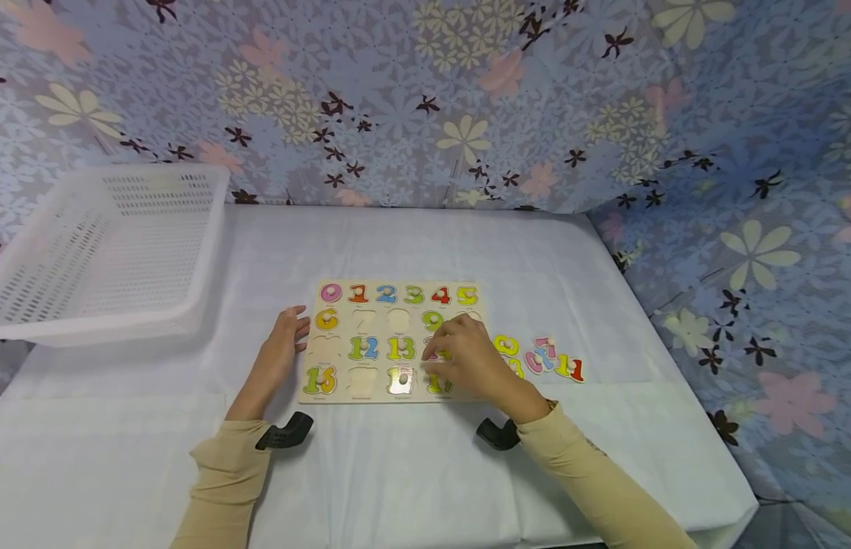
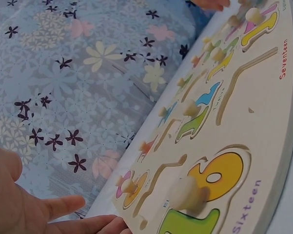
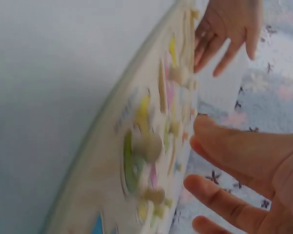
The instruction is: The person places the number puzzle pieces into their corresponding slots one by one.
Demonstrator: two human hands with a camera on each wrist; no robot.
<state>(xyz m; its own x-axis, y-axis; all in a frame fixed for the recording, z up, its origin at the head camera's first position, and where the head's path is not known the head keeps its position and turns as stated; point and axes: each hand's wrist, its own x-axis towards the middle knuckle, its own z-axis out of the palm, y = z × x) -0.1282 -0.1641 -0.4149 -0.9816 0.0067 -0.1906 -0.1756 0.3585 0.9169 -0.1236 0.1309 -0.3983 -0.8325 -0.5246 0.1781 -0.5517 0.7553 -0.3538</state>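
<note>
A wooden number puzzle board (image 1: 380, 393) lies flat on the table, with knobbed number pieces in many of its slots and several slots bare. My left hand (image 1: 281, 347) is at the board's left edge with its fingers extended; in the left wrist view they reach the edge beside the orange and green sixteen piece (image 2: 219, 175). Over the right part of the board hovers my right hand (image 1: 470, 358), hiding some slots there. The right wrist view shows its thumb and fingers apart, with nothing between them. Below lies a knobbed piece with a green digit (image 3: 131, 165), blurred.
Loose number pieces lie right of the board: a yellow eight (image 1: 505, 345), a yellow and red eleven (image 1: 570, 368) and an overlapping pink and blue group (image 1: 539, 358). A white plastic basket (image 1: 206, 259) stands at the back left. Floral cloth (image 1: 398, 114) hangs behind the table.
</note>
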